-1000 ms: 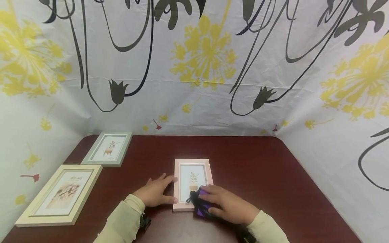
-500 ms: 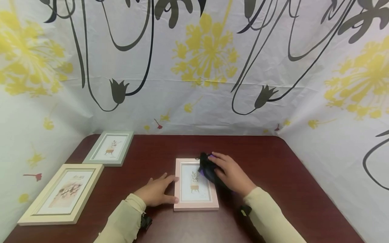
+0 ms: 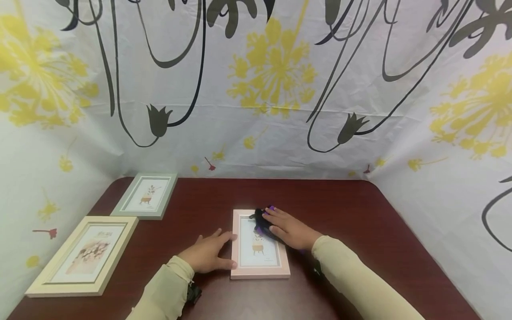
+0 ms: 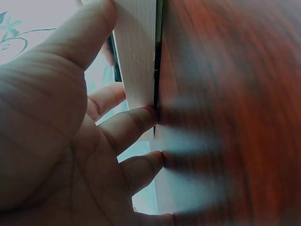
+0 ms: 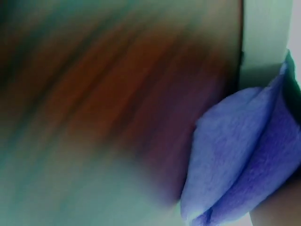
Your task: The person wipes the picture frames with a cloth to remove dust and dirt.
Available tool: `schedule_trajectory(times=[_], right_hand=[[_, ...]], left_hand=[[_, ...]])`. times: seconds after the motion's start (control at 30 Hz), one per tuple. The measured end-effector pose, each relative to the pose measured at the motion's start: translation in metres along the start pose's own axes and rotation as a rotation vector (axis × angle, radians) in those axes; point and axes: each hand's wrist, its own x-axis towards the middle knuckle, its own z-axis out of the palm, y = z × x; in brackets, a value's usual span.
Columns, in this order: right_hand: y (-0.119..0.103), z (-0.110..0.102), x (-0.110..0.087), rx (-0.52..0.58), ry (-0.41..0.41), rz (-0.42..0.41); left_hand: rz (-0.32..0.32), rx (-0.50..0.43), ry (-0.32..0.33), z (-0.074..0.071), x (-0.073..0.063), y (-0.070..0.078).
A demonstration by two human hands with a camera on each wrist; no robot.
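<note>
Pink frame (image 3: 260, 245): flat on table (image 3: 360, 222), long axis running away from me, directly before both hands. My right hand (image 3: 290, 229) presses purple cloth (image 3: 262, 222) on its far end, fingers curled over the wad. My left hand (image 3: 206, 254), fingers relaxed, braces its left edge.

This looks like a makeshift recording booth rather than a lived-in room. A floral-printed cloth backdrop (image 3: 256, 89) closes in a dark red-brown table (image 3: 340, 209) on three sides.
</note>
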Motion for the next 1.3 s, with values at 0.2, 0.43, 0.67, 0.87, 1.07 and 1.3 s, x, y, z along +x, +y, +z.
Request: schedule_trajectory(times=[0.2, 0.43, 0.67, 0.87, 1.07, 1.3], right_hand=[[0.000, 0.000, 0.004, -0.140, 0.031, -0.015], [-0.002, -0.002, 0.016, -0.167, -0.007, -0.001], [0.000, -0.006, 0.027, -0.126, -0.045, 0.011], [-0.005, 0.002, 0.041, -0.149, -0.084, 0.007], [-0.022, 0.006, 0.056, -0.221, -0.106, -0.046], [-0.016, 0.011, 0.066, -0.315, -0.118, -0.114]], left_hand=[[-0.010, -0.001, 0.001, -0.002, -0.001, 0.001], [-0.003, 0.008, -0.019, -0.002, 0.000, 0.002], [-0.004, 0.016, -0.033, -0.001, -0.001, 0.002], [-0.008, 0.014, -0.036, 0.000, -0.001, -0.002], [0.003, -0.001, -0.045, -0.001, -0.002, -0.002], [0.010, -0.001, -0.045, -0.001, 0.001, -0.004]])
